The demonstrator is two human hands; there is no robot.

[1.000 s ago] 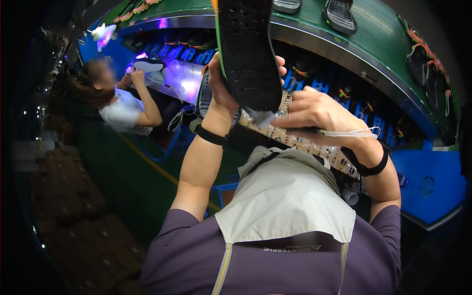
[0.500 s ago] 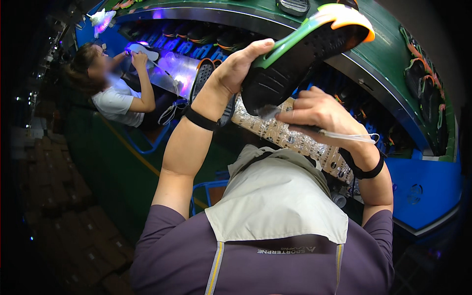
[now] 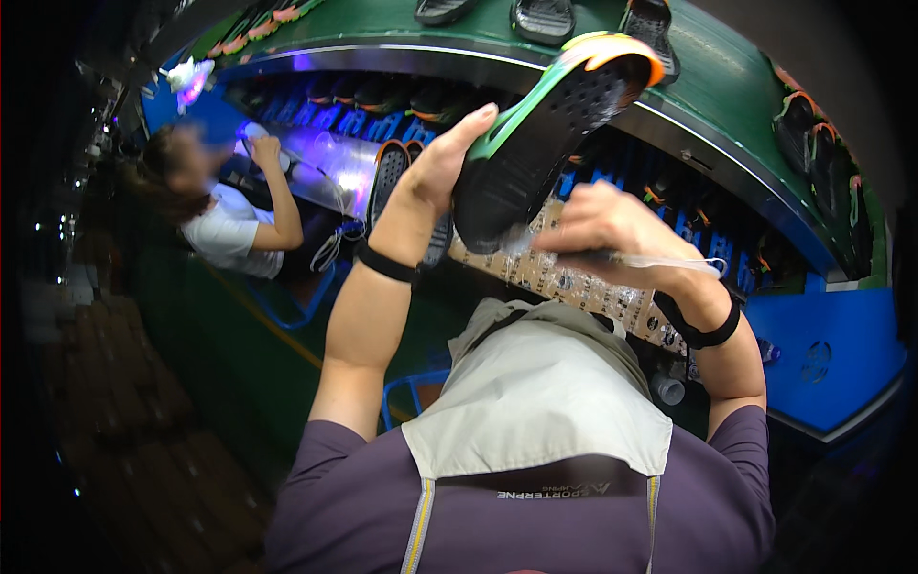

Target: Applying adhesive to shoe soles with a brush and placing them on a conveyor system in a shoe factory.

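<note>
Raised in front of me is a black clog (image 3: 535, 158) with a green-to-orange upper strap and small holes at its orange end. My left hand (image 3: 442, 165) grips it along the green side, thumb pointing up. Close to its lower black end, my right hand (image 3: 607, 230) is closed around a brush (image 3: 516, 237), blurred by motion. Its pale tip is at the clog's edge; whether they touch cannot be told. A thin whitish strip (image 3: 674, 263) trails from under the right hand toward the wrist. Both wrists wear black bands.
A green conveyor (image 3: 402, 86) curves behind, carrying more clogs (image 3: 543, 21). Below it run blue racks holding shoes. A taped cardboard box (image 3: 612, 297) lies beneath my hands. At left a seated person (image 3: 229, 220) works beside a lit metal tray (image 3: 330, 163). A blue panel (image 3: 813, 359) stands right.
The clog and my left hand have shifted slightly left and down in view. My right hand stays by the clog's lower end with the brush. The view itself has tilted a little.
</note>
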